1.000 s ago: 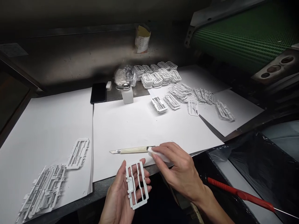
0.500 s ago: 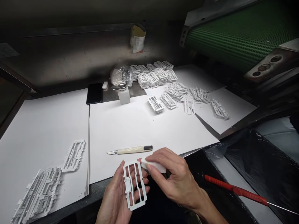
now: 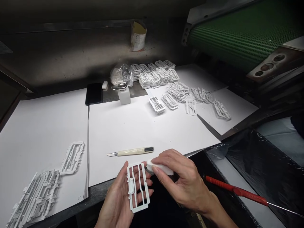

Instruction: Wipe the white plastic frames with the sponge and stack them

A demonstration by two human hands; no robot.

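Observation:
My left hand [image 3: 118,196] holds a white plastic frame [image 3: 131,187] with long slots, tilted upright, its fingers curled behind it and showing through the openings. In my right hand [image 3: 182,177] a soft-looking white block [image 3: 162,168], like a sponge or eraser, is pinched between thumb and fingers. The block sits just right of the frame's upper corner, with a small gap between them. Beyond both hands a craft knife [image 3: 133,151] with a cream handle lies on white paper [image 3: 114,126], its blade pointing left.
More frames lie at the left [image 3: 38,198], and stacks of frames [image 3: 154,79] stand at the back. A black phone [image 3: 93,93], a white box with a metal loupe [image 3: 124,96] and a plastic bag [image 3: 122,75] are behind. At right are a red-handled tool [image 3: 235,190] and a green conveyor [image 3: 239,34].
My right hand has drawn the white block slightly to the right, away from the frame's edge. The left hand still holds the frame, now turned a little more upright. The whole view shifted slightly.

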